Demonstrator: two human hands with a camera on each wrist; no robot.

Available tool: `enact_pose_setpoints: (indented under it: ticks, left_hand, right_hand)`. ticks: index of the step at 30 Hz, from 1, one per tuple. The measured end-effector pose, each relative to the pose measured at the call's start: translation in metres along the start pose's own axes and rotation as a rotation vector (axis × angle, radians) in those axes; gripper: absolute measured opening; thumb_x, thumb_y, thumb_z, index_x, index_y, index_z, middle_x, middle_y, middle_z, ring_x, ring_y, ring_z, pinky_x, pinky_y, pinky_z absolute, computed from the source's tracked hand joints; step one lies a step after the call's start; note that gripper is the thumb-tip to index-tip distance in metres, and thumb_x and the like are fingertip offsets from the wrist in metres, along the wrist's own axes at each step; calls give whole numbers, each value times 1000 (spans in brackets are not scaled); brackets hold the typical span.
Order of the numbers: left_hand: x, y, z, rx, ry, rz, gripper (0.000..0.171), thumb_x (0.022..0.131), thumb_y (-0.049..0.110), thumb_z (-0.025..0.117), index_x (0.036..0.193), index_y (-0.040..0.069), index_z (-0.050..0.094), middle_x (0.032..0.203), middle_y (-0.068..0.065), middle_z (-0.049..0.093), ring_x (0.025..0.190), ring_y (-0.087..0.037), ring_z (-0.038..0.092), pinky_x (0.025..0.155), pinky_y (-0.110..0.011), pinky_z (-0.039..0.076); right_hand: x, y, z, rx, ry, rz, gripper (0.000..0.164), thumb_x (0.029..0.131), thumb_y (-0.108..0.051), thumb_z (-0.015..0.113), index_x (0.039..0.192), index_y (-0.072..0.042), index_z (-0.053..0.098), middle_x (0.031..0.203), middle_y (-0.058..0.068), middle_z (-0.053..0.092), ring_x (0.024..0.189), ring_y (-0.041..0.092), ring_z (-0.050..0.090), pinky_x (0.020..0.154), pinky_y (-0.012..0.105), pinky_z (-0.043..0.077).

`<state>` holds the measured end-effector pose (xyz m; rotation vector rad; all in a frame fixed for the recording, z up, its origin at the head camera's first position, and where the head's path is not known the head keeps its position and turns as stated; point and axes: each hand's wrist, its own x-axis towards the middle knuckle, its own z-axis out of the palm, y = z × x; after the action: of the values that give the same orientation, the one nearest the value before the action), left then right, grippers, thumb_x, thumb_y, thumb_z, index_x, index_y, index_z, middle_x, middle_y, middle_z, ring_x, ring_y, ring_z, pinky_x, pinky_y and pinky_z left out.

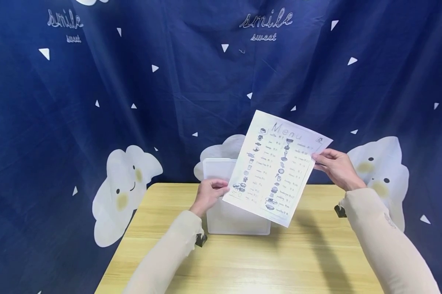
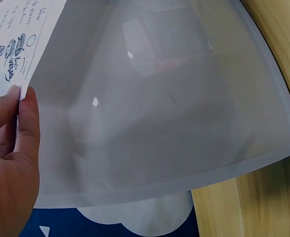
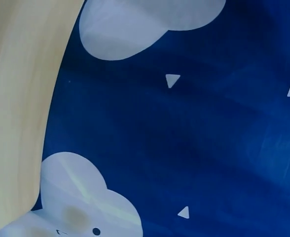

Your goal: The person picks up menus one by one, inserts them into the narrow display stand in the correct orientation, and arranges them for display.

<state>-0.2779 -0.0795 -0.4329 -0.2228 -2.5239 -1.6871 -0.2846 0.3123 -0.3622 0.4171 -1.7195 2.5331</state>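
A white paper sheet [image 1: 268,171], headed "Menu" in handwriting with two columns of small drawings and words, is held up tilted above the table. My left hand [image 1: 209,195] pinches its lower left corner between thumb and fingers; the left wrist view shows that corner in the left hand [image 2: 14,143] too. On the opposite edge, near the upper right corner, my right hand [image 1: 336,166] pinches the sheet. Behind and below the paper is a white rounded board [image 1: 239,222], partly hidden by it; its glossy surface [image 2: 150,133] fills much of the left wrist view.
The light wood table [image 1: 243,261] ends at a dark blue curtain [image 1: 191,73] printed with white clouds and triangles. In the right wrist view only the table edge [image 3: 17,118] and the curtain [image 3: 135,113] appear. Dark shadows fall across the wood at right.
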Motion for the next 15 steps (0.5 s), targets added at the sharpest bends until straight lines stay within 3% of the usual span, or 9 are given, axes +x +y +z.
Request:
enact_pose_setpoints:
  ticks: [15]
  left_hand:
    - [4,5,-12,-30,24,-17,15,83,5,80,97,0,77,94,-11,76,87,-20,72,75,-28,57]
  right_hand:
    - [12,-13,14,-75,-38,-13,16,93,13,60,88,3,71,89,9,75,86,16,72,78,31,58]
